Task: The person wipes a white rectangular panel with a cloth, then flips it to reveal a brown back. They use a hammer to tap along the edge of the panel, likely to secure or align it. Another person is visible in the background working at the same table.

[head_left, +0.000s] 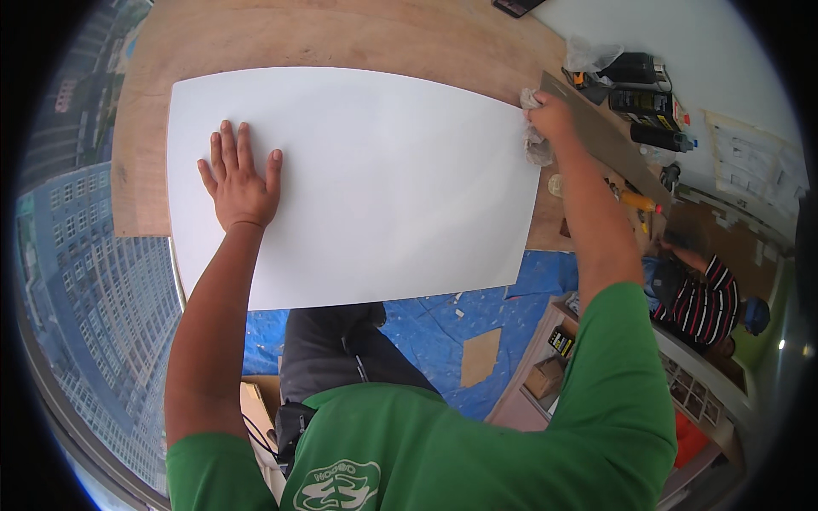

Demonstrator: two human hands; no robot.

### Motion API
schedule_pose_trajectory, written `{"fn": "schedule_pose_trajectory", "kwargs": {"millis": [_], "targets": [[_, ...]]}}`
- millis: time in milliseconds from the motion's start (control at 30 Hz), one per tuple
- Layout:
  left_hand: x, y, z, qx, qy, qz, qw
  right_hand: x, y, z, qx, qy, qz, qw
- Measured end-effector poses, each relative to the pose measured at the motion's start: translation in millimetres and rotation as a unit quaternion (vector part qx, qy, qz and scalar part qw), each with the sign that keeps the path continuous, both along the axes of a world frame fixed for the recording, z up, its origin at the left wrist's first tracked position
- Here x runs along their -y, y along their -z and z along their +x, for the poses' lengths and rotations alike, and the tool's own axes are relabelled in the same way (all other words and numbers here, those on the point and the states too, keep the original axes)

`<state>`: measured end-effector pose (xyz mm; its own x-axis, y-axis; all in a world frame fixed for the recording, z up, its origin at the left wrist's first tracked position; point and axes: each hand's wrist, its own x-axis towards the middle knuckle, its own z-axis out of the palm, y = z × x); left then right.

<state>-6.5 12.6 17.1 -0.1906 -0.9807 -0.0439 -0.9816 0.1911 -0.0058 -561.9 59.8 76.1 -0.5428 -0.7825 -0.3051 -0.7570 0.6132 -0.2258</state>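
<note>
A large white panel (pixel 383 187) lies on a plywood work surface (pixel 141 153), its near edge reaching over my legs. My left hand (pixel 243 183) rests flat on the panel's left part, fingers spread, holding nothing. At the panel's far right corner, my right hand (pixel 552 119) is closed on a crumpled greyish rag (pixel 537 140). The rag hangs down along the right edge and seems to touch it. Part of the rag is hidden inside my fingers.
Dark boxes (pixel 643 106) and a black bottle (pixel 660 137) stand at the right, beyond a brown board (pixel 596 123). A yellow-orange bottle (pixel 639 202) lies nearby. Blue sheeting (pixel 426 332) covers the floor. Another person in a striped shirt (pixel 703 302) is at the right. A window (pixel 94 255) fills the left.
</note>
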Motion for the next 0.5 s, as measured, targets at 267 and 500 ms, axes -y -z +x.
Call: {"fn": "schedule_pose_trajectory", "kwargs": {"millis": [267, 500], "targets": [[0, 3, 2, -0.021, 0.008, -0.009, 1.0, 3, 18, 17, 0.026, 0.064, -0.069, 0.995], [0, 2, 1, -0.005, 0.004, -0.005, 1.0, 9, 14, 33, -0.053, -0.002, -0.038, 0.998]]}}
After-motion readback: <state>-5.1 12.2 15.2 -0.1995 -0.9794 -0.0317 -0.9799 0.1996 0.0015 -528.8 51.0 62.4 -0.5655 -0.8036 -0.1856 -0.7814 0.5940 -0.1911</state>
